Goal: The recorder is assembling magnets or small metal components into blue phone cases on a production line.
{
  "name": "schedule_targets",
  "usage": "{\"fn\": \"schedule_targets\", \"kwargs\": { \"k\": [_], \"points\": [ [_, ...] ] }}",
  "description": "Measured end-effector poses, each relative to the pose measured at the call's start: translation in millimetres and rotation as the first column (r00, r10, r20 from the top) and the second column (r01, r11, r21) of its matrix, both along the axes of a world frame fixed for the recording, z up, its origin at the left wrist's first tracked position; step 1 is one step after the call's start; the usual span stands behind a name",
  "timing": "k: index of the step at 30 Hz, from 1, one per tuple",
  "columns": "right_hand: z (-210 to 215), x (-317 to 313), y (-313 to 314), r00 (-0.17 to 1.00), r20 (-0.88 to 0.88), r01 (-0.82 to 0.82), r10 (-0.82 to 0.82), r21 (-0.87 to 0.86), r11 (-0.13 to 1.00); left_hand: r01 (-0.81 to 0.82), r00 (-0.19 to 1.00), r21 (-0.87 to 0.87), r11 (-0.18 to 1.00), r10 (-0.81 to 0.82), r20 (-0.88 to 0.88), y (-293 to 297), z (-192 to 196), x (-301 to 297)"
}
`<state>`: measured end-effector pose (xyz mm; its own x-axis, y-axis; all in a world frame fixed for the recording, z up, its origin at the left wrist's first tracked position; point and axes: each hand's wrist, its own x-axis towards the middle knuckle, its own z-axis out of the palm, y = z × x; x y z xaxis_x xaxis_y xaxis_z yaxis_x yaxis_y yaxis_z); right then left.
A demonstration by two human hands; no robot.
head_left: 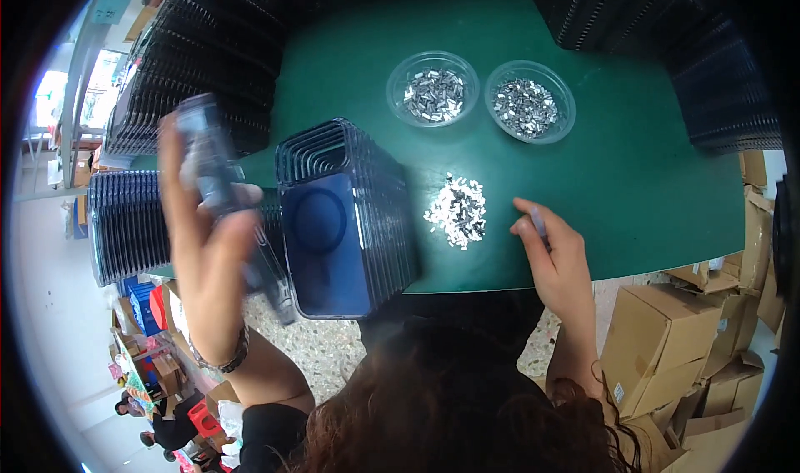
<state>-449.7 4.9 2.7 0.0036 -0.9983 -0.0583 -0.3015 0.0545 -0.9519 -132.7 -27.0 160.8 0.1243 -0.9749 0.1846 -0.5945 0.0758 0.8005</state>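
My left hand (204,248) is raised at the left, gripping a dark blue plastic tray (208,160) that is blurred and tilted upright. Just right of it a tall stack of the same dark trays (346,219) stands at the near edge of the green table (617,190). My right hand (554,252) rests on the table near its front edge, pinching a thin grey tool (538,221). A loose pile of small silver metal parts (458,210) lies on the table just left of that hand.
Two clear round bowls, one (432,90) and the other (530,102), hold more small metal parts further back. Rows of stacked dark trays (208,48) ring the table at left, back and right (717,81). Cardboard boxes (658,340) stand on the floor at right.
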Motion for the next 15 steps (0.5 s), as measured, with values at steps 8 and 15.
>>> {"fn": "schedule_targets", "kwargs": {
  "k": [8, 15],
  "points": [
    [-25, 37, -61, 0.913, -0.403, -0.14, 0.059, -0.175, 0.975, 0.112, 0.252, -0.016, 0.994, -0.044, -0.967, 21, -40, 76],
    [-6, 64, -67, 0.809, -0.568, -0.253, 0.151, -0.105, 0.962, -0.055, 0.705, -0.124, 0.991, -0.05, -0.708, 40, -63, 100]
  ]
}}
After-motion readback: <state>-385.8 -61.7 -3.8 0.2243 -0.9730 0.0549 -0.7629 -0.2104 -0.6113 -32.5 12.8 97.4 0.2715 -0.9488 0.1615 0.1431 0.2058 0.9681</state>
